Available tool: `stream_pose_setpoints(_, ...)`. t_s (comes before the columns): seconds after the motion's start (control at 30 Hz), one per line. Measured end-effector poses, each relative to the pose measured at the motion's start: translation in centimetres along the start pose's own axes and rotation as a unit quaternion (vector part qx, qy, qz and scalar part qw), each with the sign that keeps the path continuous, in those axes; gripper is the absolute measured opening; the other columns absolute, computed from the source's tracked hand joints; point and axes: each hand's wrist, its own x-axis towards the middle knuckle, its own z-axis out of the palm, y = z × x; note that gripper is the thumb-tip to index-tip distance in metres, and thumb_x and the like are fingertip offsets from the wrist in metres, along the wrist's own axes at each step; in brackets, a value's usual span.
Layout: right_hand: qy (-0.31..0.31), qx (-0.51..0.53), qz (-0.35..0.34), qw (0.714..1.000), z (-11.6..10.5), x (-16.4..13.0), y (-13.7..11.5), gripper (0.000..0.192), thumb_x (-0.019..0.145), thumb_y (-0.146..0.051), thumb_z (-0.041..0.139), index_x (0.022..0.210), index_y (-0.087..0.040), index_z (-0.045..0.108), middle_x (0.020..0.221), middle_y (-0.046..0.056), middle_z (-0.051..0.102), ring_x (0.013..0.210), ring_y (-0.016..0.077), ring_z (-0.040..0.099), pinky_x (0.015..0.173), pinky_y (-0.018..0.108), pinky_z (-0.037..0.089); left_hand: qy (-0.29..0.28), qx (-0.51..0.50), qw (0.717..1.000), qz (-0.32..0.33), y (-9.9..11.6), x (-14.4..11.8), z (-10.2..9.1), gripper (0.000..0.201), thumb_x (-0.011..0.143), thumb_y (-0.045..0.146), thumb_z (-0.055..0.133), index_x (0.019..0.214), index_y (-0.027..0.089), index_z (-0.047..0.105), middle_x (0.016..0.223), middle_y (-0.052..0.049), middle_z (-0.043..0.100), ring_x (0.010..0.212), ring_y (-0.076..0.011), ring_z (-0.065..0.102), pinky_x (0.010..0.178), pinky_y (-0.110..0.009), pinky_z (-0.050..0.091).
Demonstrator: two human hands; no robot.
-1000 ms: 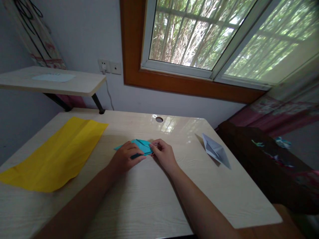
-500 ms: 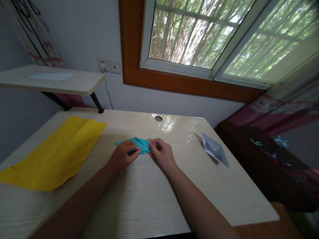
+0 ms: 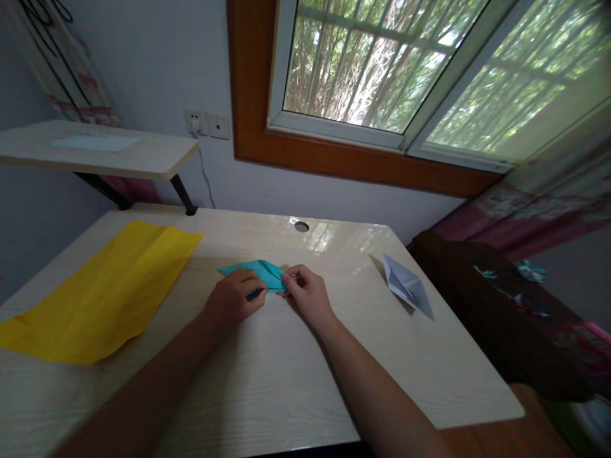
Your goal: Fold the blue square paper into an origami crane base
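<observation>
teal paper (image 3: 260, 272), yellow sheet (image 3: 102, 292), white boat (image 3: 405, 284)

One folded teal paper (image 3: 260, 272) counted near the bench (image 3: 286, 369) middle, one yellow sheet (image 3: 100, 292) at the left edge, one white folded paper boat (image 3: 405, 286) toward the right edge, two hands, left hand (image 3: 231, 302), right hand (image 3: 308, 296), seen

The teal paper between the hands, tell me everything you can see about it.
The teal paper is a small, partly folded sheet with sharp creases and a pointed tip toward the left. It looks like thin craft paper. It lies low on the table, near its middle. The left hand presses on its near edge, and the right hand pinches its right end. The hands cover part of it, so its full shape cannot be told.
</observation>
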Motion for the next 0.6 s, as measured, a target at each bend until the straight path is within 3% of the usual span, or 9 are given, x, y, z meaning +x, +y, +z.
stream_pose_setpoints(0.23, -0.003, 0.053, 0.030, 0.998, 0.03, -0.02, 0.07, 0.027, 0.086, -0.047, 0.068, 0.085, -0.021, 0.063, 0.067, -0.001, 0.066, 0.054, 0.0159, 0.066, 0.047, 0.024, 0.052, -0.022, -0.004, 1.000, 0.007, -0.15, -0.19, 0.17, 0.006, 0.091, 0.022, 0.067, 0.091, 0.021, 0.072, 0.087, -0.003, 0.070, 0.083, -0.0192, 0.063, 0.079, -0.034, 0.052)
stream_pose_setpoints(0.6, -0.020, 0.122, 0.056, 0.991, 0.09, 0.33, 0.47, 0.033, 0.086, -0.054, 0.065, 0.087, -0.022, 0.057, 0.065, -0.001, 0.068, 0.060, 0.0176, 0.068, 0.053, 0.027, 0.054, 0.115, -0.039, 0.991, -0.056, -0.09, 0.30, -0.82, 0.007, 0.094, 0.023, 0.062, 0.090, 0.022, 0.067, 0.088, -0.004, 0.067, 0.089, -0.0212, 0.061, 0.086, -0.038, 0.050)
